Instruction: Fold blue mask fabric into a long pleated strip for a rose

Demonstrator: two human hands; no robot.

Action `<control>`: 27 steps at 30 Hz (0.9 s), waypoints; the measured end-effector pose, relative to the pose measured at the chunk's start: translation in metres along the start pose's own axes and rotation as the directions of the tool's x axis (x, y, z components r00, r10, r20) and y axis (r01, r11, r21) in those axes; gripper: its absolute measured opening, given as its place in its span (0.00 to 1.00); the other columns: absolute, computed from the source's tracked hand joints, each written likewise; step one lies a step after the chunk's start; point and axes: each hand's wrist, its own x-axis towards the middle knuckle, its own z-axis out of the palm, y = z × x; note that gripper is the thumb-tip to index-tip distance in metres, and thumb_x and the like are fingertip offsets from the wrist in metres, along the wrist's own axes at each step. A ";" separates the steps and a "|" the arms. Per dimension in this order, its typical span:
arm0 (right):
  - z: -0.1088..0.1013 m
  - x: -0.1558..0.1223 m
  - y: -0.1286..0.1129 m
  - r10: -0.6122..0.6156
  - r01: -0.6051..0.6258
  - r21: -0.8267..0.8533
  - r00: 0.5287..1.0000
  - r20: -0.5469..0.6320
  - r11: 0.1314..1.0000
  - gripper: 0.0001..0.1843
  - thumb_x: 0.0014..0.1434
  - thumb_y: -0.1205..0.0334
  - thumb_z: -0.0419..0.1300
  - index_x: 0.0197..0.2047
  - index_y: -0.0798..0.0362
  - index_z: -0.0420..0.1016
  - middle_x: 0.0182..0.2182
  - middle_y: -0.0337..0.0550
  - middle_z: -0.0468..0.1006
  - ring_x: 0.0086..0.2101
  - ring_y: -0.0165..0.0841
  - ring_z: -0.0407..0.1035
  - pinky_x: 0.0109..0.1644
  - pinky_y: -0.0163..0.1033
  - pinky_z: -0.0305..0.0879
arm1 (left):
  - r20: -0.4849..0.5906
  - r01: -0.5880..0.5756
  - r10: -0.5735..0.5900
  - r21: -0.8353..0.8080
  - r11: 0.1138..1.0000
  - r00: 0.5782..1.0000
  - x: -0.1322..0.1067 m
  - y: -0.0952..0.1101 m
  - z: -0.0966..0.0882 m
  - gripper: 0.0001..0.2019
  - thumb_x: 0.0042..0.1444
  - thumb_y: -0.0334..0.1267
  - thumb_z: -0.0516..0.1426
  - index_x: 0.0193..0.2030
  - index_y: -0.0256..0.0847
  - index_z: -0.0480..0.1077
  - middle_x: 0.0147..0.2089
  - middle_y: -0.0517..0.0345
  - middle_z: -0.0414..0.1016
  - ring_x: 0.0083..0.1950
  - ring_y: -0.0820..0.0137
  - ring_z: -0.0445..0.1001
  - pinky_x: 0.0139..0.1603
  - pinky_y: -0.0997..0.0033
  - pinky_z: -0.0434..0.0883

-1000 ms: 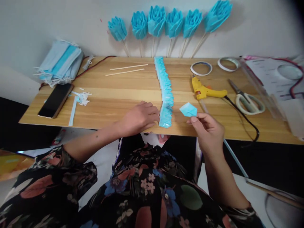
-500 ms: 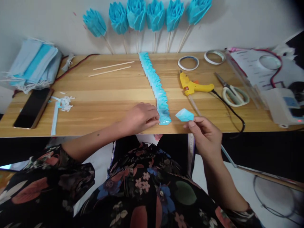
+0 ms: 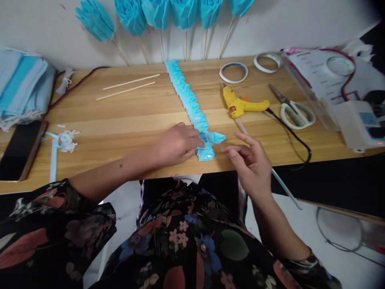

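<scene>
A long row of overlapping folded light-blue petals (image 3: 186, 98) runs from the back of the wooden table toward me. Across its near part lies a single folded blue petal (image 3: 217, 138), its pointed end sticking out to the right. My left hand (image 3: 177, 144) is closed, fingertips pinching the inner end of that petal over the row. To the right, my right hand (image 3: 252, 164) is held above the table edge with fingers apart and nothing in them. A gap separates it from the petal's tip.
Behind the right hand lie a yellow glue gun (image 3: 245, 106), scissors (image 3: 296, 112) and tape rolls (image 3: 234, 73). Two thin sticks (image 3: 129, 82) rest at the back left. Blue flowers on sticks (image 3: 158, 14) lean on the wall. A phone (image 3: 21, 150) and face masks (image 3: 24, 86) are at left.
The single petal has passed from my right hand to my left, onto the row. My right hand has let go and its fingers have spread. The view has shifted right.
</scene>
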 end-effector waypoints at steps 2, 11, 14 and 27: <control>0.002 0.000 0.001 -0.004 0.003 -0.024 1.000 -0.008 1.000 0.23 0.64 0.55 0.62 0.60 0.46 0.66 0.39 0.41 0.83 0.43 0.36 0.78 0.52 0.46 0.71 | -0.019 0.004 -0.004 -0.007 1.000 1.000 -0.001 -0.001 0.002 0.14 0.63 0.30 0.50 0.43 0.42 0.77 0.39 0.52 0.79 0.43 0.65 0.74 0.44 0.64 0.64; -0.003 0.009 -0.002 -0.108 0.093 -0.228 0.992 -0.057 0.969 0.17 0.65 0.60 0.59 0.57 0.46 0.71 0.42 0.42 0.80 0.36 0.32 0.74 0.41 0.40 0.70 | -0.100 -0.011 0.008 -0.025 1.000 0.995 -0.007 -0.002 0.005 0.15 0.62 0.29 0.50 0.45 0.42 0.78 0.34 0.54 0.77 0.38 0.67 0.73 0.41 0.66 0.64; -0.010 0.013 -0.007 -0.221 0.191 -0.391 0.975 -0.032 0.900 0.12 0.65 0.62 0.58 0.51 0.47 0.75 0.40 0.42 0.80 0.37 0.33 0.73 0.42 0.41 0.69 | -0.075 0.013 -0.015 -0.021 1.000 0.997 -0.006 -0.002 0.004 0.15 0.63 0.29 0.50 0.45 0.43 0.78 0.35 0.55 0.77 0.38 0.68 0.73 0.42 0.66 0.65; 0.002 0.009 -0.014 -0.332 0.430 -0.636 0.902 0.276 0.640 0.07 0.67 0.62 0.58 0.38 0.51 0.77 0.33 0.43 0.80 0.36 0.37 0.72 0.41 0.42 0.63 | -0.042 0.029 -0.030 -0.028 0.999 0.999 -0.003 0.004 0.005 0.15 0.65 0.32 0.49 0.46 0.44 0.77 0.39 0.54 0.78 0.43 0.66 0.75 0.43 0.65 0.66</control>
